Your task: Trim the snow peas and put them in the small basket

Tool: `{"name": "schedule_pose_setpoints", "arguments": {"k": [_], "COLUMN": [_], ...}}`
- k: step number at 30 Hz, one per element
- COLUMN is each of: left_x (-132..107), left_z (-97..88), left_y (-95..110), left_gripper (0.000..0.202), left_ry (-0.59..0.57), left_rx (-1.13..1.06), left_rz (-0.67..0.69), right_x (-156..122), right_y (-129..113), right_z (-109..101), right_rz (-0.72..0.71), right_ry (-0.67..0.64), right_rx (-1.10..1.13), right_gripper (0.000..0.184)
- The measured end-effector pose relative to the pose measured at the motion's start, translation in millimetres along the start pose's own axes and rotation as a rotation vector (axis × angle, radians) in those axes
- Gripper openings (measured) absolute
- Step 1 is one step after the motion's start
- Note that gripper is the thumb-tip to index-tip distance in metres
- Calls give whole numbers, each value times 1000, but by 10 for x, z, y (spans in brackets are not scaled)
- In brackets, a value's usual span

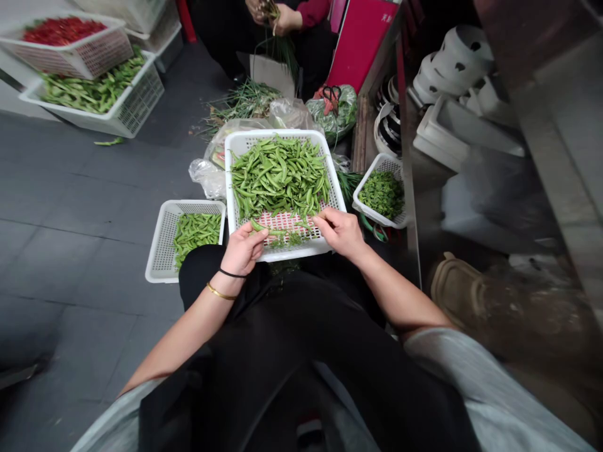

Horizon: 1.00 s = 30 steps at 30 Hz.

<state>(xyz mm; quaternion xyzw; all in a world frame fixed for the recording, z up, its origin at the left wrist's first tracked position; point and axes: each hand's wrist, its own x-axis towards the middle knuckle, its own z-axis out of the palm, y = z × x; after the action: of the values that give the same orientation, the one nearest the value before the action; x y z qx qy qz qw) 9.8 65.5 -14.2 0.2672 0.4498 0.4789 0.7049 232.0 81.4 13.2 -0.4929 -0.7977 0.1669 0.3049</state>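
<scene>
A white perforated basket sits at my lap, its far part heaped with green pea pods. Over the near part, my left hand is closed, pinching a pea pod between thumb and finger. My right hand is also closed, at the basket's right side, with a small green piece at its fingertips; whether that is a whole pod or a torn end I cannot tell. Thin green trimmings lie on the bare basket floor between my hands.
On the floor at left stands a smaller basket with more pods. A basket of leafy greens is at right, beside a metal shelf. Stacked baskets stand far left. Opposite, another person's hands hold long green stalks.
</scene>
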Motion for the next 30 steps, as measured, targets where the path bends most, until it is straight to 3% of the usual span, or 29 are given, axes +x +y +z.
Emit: {"name": "schedule_pose_setpoints", "arguments": {"k": [4, 7, 10, 12, 15, 17, 19, 21, 23, 26, 28, 30], "left_x": [17, -1, -43, -58, -27, 20, 73, 130, 194, 276, 298, 292], "left_z": [24, 37, -25, -68, -49, 24, 107, 139, 77, -154, -303, -381], "left_y": [67, 142, 259, 330, 367, 335, 276, 229, 225, 286, 326, 343], "left_gripper": [21, 17, 27, 32, 22, 17, 19, 24, 25, 15, 11, 11], "left_ry": [71, 83, 124, 70, -136, -242, -251, -142, 32, 203, 179, 60], "left_rx": [158, 321, 551, 688, 784, 722, 519, 256, 79, 15, -14, -77], "left_rz": [135, 242, 390, 402, 294, 223, 178, 184, 246, 299, 248, 140], "right_x": [89, 171, 232, 259, 314, 363, 403, 406, 358, 237, 193, 227], "right_y": [25, -52, -98, -102, -115, -144, -166, -144, -60, 143, 279, 400], "right_z": [42, 229, 336, 333, 290, 279, 291, 314, 337, 365, 393, 440], "right_rz": [40, -61, -166, -233, -284, -235, -114, 13, 74, 60, 28, 53], "right_ry": [-152, -362, -502, -548, -509, -385, -243, -162, -173, -335, -560, -783], "right_rx": [57, -18, -127, -172, -123, 20, 192, 315, 342, 214, 81, -72], "right_gripper": [23, 24, 25, 24, 24, 27, 30, 32, 32, 29, 17, 20]}}
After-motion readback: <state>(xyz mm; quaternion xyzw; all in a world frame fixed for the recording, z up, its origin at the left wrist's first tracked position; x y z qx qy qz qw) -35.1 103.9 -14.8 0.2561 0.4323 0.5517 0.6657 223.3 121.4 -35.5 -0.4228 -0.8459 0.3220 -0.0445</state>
